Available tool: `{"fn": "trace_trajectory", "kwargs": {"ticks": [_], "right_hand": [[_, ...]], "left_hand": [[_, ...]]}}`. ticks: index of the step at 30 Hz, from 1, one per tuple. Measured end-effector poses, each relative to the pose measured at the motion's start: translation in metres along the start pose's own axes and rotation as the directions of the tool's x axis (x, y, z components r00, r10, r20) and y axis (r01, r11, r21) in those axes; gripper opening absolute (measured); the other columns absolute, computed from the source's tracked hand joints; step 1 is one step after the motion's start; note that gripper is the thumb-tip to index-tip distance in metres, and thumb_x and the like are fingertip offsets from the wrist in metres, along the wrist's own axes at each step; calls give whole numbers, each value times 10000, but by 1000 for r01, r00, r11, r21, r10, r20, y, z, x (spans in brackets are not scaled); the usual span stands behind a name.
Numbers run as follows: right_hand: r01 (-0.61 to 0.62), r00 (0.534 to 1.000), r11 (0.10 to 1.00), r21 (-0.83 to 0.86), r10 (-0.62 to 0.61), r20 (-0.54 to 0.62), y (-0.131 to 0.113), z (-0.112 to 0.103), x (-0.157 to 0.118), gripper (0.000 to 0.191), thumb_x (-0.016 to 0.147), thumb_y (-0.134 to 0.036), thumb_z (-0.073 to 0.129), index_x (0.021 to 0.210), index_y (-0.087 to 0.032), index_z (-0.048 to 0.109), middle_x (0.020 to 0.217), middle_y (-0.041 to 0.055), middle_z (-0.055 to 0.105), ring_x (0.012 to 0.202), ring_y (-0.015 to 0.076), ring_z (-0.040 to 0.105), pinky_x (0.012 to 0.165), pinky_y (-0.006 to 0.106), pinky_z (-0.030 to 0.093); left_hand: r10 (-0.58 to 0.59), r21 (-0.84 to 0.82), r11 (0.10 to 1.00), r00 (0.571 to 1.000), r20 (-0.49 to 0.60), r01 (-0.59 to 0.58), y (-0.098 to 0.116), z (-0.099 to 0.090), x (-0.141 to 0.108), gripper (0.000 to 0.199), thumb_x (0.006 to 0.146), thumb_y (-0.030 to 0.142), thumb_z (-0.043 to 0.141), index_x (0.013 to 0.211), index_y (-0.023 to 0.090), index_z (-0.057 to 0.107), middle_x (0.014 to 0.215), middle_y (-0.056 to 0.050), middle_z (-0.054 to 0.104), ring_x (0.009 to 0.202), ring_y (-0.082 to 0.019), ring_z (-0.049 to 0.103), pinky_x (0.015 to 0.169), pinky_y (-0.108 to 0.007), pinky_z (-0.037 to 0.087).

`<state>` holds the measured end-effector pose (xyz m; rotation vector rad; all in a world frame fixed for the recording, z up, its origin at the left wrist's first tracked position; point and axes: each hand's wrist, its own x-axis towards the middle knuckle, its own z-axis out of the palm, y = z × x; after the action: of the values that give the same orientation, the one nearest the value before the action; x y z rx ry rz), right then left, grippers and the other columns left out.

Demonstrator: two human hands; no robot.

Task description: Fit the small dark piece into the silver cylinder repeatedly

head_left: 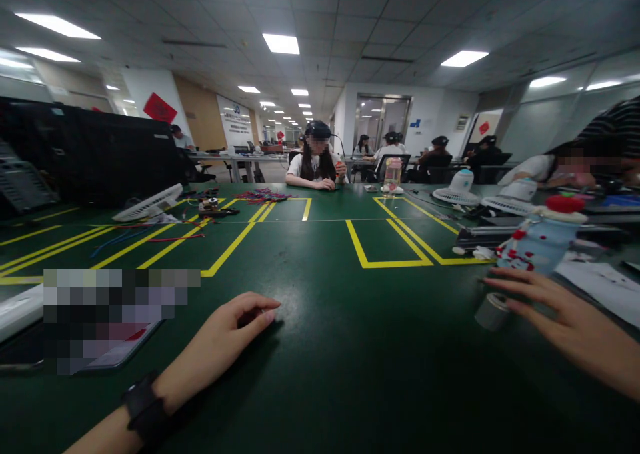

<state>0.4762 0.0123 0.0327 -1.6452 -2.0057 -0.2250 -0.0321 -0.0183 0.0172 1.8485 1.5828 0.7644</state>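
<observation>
My left hand (239, 322) hovers or rests low over the green table (320, 387), a black band (145, 407) on its wrist. Its index finger and thumb point right with a narrow gap between their tips; no held thing shows. On the right, my right hand (555, 314) has its fingers stretched out and apart. A small grey metal-looking cylinder (493, 312) stands beside its fingertips, with one finger overlapping the cylinder's right edge. Whether they touch I cannot tell. Just behind that hand is a light-blue bottle (543, 241) with a red top.
Yellow tape lines (397, 265) mark the table. A blurred-out flat device (125, 347) lies at left, near a white fan (150, 204) and loose wires (263, 195). More fans (457, 189) and papers (600, 281) are at right. A person (315, 161) sits opposite.
</observation>
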Motion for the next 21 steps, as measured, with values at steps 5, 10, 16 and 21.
{"fn": "trace_trajectory", "kwargs": {"ticks": [5,10,16,21], "right_hand": [[-213,954,974,79,190,231,-21,1,-9,453,801,-534,549,1184,-297,603,1142,84,633,924,227,646,733,329,531],[216,972,954,207,-229,45,-96,23,7,366,871,-373,511,1216,-262,566,1249,52,565,1145,210,539,986,392,452],[337,879,727,598,-471,78,-206,59,16,314,882,-242,491,1185,-211,566,1193,62,578,1116,153,531,993,335,450],[173,921,685,708,-367,129,-224,83,5,588,820,-266,586,1363,-225,364,1278,84,502,1126,168,519,1002,372,437]], "left_hand": [[-2,-7,1000,1000,-5,2,-1,2,1,338,858,505,515,1063,273,649,1041,-18,662,970,-242,613,857,-356,465],[7,4,1000,1000,-3,-7,0,2,1,344,863,510,507,1066,271,647,1054,-23,645,976,-243,605,869,-368,458],[8,44,999,1000,-6,-8,2,5,-1,374,858,511,508,1112,264,630,1051,-39,643,943,-249,606,835,-377,473],[41,65,997,998,-53,-37,17,17,4,409,863,493,507,1200,273,582,1057,-51,631,905,-241,600,785,-374,494]]}}
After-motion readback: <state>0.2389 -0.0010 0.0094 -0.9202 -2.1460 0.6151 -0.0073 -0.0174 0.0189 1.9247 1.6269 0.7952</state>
